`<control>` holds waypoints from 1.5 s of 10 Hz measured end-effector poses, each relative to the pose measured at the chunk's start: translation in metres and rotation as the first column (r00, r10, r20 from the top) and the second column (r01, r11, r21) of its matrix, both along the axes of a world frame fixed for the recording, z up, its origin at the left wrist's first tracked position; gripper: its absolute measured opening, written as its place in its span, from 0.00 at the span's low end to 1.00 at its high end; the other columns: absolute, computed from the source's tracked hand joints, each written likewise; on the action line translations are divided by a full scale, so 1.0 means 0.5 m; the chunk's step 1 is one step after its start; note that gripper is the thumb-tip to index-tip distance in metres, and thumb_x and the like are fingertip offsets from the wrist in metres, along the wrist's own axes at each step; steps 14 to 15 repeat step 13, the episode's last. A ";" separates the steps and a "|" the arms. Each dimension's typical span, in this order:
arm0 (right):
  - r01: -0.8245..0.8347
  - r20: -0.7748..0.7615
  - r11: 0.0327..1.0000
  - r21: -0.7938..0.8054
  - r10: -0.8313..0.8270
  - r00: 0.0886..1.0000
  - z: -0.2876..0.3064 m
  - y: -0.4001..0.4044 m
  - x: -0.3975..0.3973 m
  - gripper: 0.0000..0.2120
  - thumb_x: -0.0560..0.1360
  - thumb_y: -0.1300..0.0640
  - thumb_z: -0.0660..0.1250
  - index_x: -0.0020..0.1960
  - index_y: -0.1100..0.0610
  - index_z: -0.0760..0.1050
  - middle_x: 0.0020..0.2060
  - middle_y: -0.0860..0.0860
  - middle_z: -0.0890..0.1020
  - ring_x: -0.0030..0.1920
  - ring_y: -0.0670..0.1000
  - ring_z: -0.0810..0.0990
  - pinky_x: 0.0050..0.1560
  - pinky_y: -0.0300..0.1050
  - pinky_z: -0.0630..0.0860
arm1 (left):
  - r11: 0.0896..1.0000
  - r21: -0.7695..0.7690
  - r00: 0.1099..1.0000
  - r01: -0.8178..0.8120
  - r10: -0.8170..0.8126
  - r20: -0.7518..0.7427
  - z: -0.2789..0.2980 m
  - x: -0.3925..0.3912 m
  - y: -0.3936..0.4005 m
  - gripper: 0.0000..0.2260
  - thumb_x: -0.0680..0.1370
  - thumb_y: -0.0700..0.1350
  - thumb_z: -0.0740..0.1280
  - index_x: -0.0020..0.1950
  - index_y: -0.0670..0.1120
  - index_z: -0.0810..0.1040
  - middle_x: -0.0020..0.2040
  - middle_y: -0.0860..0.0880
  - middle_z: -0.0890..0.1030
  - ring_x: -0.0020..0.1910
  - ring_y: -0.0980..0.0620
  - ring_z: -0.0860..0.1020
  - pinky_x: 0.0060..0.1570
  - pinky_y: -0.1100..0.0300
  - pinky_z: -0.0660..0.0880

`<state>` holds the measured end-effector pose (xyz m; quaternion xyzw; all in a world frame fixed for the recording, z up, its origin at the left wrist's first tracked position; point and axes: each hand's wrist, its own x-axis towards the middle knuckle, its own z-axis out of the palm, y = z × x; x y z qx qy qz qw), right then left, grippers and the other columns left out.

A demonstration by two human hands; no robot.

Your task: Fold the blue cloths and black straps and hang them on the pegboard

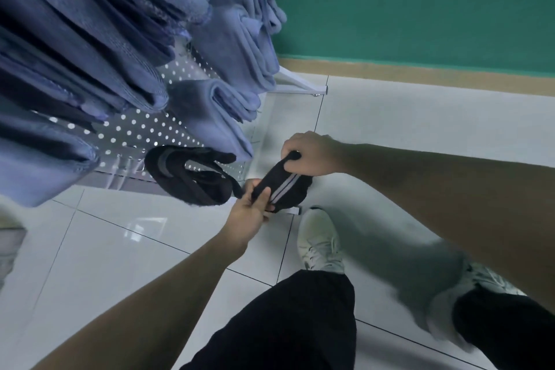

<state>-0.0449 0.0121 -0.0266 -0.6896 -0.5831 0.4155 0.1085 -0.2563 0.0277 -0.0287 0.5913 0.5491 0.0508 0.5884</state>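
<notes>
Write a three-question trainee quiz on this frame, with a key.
1. True or false: both hands grip the striped black strap.
2. What already hangs on the pegboard beside the folded blue cloths? A) another black strap B) a red bag C) nothing
3. Fill in: the white shoe stands on the ___ floor.

Key: 1 true, left hand and right hand; 2 A; 3 tiled.

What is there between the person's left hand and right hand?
In the head view, a folded black strap with grey stripes spans the gap; the left hand pinches its lower end and the right hand grips its upper end.
</notes>
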 end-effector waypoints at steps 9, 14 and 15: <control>0.008 -0.189 0.995 -0.104 -0.028 0.982 -0.066 0.061 -0.133 0.23 0.78 0.54 0.68 0.72 0.51 0.71 0.66 0.52 0.78 0.65 0.55 0.77 0.66 0.47 0.71 | 0.928 0.367 0.916 -0.059 0.196 -0.349 -0.045 -0.030 0.040 0.20 0.83 0.49 0.65 0.73 0.45 0.70 0.68 0.45 0.77 0.68 0.41 0.74 0.68 0.51 0.69; 0.283 -0.185 0.946 -0.160 -0.311 0.932 0.050 -0.150 0.092 0.18 0.77 0.57 0.72 0.66 0.53 0.75 0.57 0.52 0.75 0.50 0.52 0.80 0.51 0.40 0.77 | 0.842 0.306 0.891 0.445 -0.384 -0.240 0.031 0.110 -0.029 0.23 0.82 0.46 0.65 0.77 0.52 0.65 0.77 0.55 0.57 0.49 0.46 0.80 0.58 0.56 0.75; 0.283 -0.185 0.946 -0.160 -0.311 0.932 0.050 -0.150 0.092 0.18 0.77 0.57 0.72 0.66 0.53 0.75 0.57 0.52 0.75 0.50 0.52 0.80 0.51 0.40 0.77 | 0.842 0.306 0.891 0.445 -0.384 -0.240 0.031 0.110 -0.029 0.23 0.82 0.46 0.65 0.77 0.52 0.65 0.77 0.55 0.57 0.49 0.46 0.80 0.58 0.56 0.75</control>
